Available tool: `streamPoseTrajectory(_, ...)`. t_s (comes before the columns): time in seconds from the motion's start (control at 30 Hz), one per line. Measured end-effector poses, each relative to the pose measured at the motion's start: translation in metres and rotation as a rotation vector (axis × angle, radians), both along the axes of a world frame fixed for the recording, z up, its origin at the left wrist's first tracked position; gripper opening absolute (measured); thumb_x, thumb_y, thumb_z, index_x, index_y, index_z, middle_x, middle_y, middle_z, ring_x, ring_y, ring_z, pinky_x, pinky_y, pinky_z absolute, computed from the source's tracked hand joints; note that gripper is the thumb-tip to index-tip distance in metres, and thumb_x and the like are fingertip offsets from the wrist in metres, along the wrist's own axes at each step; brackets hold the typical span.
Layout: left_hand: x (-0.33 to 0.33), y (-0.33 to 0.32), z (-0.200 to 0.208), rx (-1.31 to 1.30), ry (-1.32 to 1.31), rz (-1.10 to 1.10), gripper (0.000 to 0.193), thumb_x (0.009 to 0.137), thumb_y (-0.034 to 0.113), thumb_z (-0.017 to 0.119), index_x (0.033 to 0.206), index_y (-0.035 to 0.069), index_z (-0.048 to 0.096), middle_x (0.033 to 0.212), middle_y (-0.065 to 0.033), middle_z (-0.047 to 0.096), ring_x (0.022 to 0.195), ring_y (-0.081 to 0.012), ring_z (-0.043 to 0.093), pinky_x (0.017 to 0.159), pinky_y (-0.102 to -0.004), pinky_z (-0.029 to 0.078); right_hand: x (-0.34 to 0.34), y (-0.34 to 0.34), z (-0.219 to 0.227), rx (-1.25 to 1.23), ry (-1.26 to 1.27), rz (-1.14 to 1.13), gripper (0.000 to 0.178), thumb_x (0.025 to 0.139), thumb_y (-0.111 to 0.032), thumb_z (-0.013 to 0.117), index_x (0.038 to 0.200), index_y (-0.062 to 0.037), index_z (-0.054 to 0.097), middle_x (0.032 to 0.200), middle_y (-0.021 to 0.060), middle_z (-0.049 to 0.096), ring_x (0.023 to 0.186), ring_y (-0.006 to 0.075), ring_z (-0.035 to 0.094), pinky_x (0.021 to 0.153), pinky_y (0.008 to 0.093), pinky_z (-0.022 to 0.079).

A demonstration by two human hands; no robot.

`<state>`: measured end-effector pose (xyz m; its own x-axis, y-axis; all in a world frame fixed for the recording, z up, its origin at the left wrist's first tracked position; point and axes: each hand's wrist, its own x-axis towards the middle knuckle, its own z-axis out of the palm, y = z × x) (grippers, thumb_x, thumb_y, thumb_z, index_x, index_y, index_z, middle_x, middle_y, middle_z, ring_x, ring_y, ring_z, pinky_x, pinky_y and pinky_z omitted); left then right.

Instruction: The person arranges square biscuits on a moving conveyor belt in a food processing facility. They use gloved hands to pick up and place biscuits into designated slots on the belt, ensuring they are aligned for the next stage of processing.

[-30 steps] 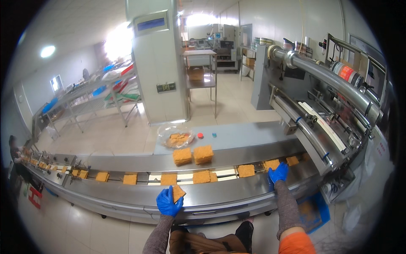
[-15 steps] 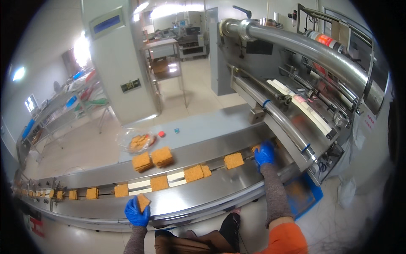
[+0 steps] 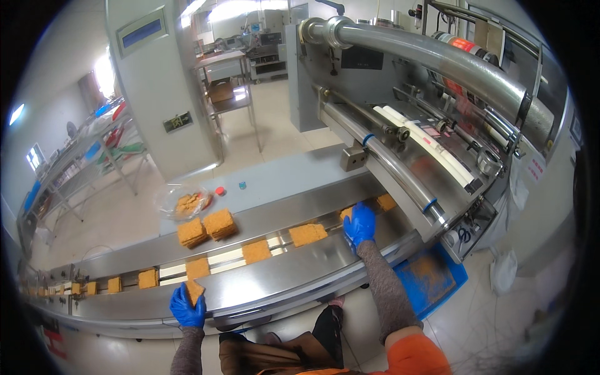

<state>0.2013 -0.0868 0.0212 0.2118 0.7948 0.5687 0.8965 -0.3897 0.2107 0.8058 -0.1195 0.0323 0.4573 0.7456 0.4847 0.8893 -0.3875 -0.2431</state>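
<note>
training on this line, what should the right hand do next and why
Probably slide the right hand to the snack pile just left of it and square that: it spreads wider than the slab farther left, and the hand is close.

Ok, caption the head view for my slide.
Left hand holds a cracker, right hand at another cracker, along a steel conveyor.

Passage in front, obstruction at right

Between left hand (image 3: 187, 306) and right hand (image 3: 360, 224), the front ledge (image 3: 281, 265) leaves passing room. Behind the conveyor (image 3: 226, 262), 2 stacks of orange-brown squares (image 3: 192, 233) and a bag (image 3: 166, 201) block the left end of the grey bench (image 3: 281, 174); a gap lies right of them. The roller machine (image 3: 399, 171) overhangs the conveyor beyond the right hand.
</note>
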Motion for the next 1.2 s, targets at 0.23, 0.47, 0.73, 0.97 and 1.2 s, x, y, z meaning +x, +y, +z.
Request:
streamPoseTrajectory(0.23, 0.000, -0.001, -0.001, -0.026, -0.047, -0.034, 0.069, 0.081, 0.035, 0.074, 0.138, 0.002, 0.052, 0.122, -0.0217, 0.059, 0.111, -0.0412, 0.056, 0.095, -0.0495, 0.044, -0.073, 0.006, 0.006, -0.118, 0.112, 0.082, 0.076, 0.080, -0.044, 0.074, 0.134, 0.0032, 0.048, 0.122, 0.0289, 0.060, 0.104, 0.0449, 0.062, 0.091, 0.0520, 0.050)
streamPoseTrajectory(0.47, 0.001, 0.004, -0.003, 0.058, -0.001, 0.009, 0.070, 0.075, 0.031, 0.078, 0.134, 0.001, 0.054, 0.115, -0.0202, 0.060, 0.106, -0.0392, 0.059, 0.090, -0.0483, 0.047, -0.022, 0.012, -0.012, -0.157, 0.238, 0.064, 0.091, 0.072, -0.055, 0.079, 0.136, -0.0017, 0.044, 0.121, 0.0277, 0.060, 0.099, 0.0417, 0.067, 0.085, 0.0505, 0.054)
streamPoseTrajectory(0.73, 0.003, 0.004, 0.000, 0.108, -0.002, -0.006, 0.070, 0.074, 0.032, 0.078, 0.132, 0.000, 0.055, 0.111, -0.0196, 0.060, 0.100, -0.0376, 0.060, 0.084, -0.0481, 0.049, 0.030, 0.015, -0.021, -0.312, 0.285, -0.085, 0.090, 0.072, -0.054, 0.077, 0.136, 0.0026, 0.049, 0.129, 0.0274, 0.057, 0.118, 0.0430, 0.058, 0.102, 0.0498, 0.046)
streamPoseTrajectory(0.97, 0.005, 0.006, 0.000, 0.100, -0.021, -0.046, 0.070, 0.074, 0.034, 0.078, 0.131, 0.000, 0.055, 0.112, -0.0194, 0.060, 0.100, -0.0377, 0.060, 0.084, -0.0484, 0.049, 0.055, 0.003, -0.029, -0.194, 0.051, -0.071, 0.074, 0.080, -0.045, 0.071, 0.132, 0.0057, 0.055, 0.137, 0.0292, 0.052, 0.129, 0.0440, 0.048, 0.111, 0.0501, 0.038)
streamPoseTrajectory(1.2, -0.009, 0.002, 0.001, -0.045, -0.062, -0.008, 0.070, 0.078, 0.034, 0.079, 0.133, 0.000, 0.054, 0.120, -0.0223, 0.059, 0.107, -0.0403, 0.058, 0.090, -0.0493, 0.048, -0.012, 0.011, 0.030, -0.206, 0.149, 0.034, 0.054, 0.087, -0.036, 0.067, 0.125, 0.0023, 0.063, 0.136, 0.0232, 0.056, 0.121, 0.0395, 0.056, 0.106, 0.0461, 0.044)
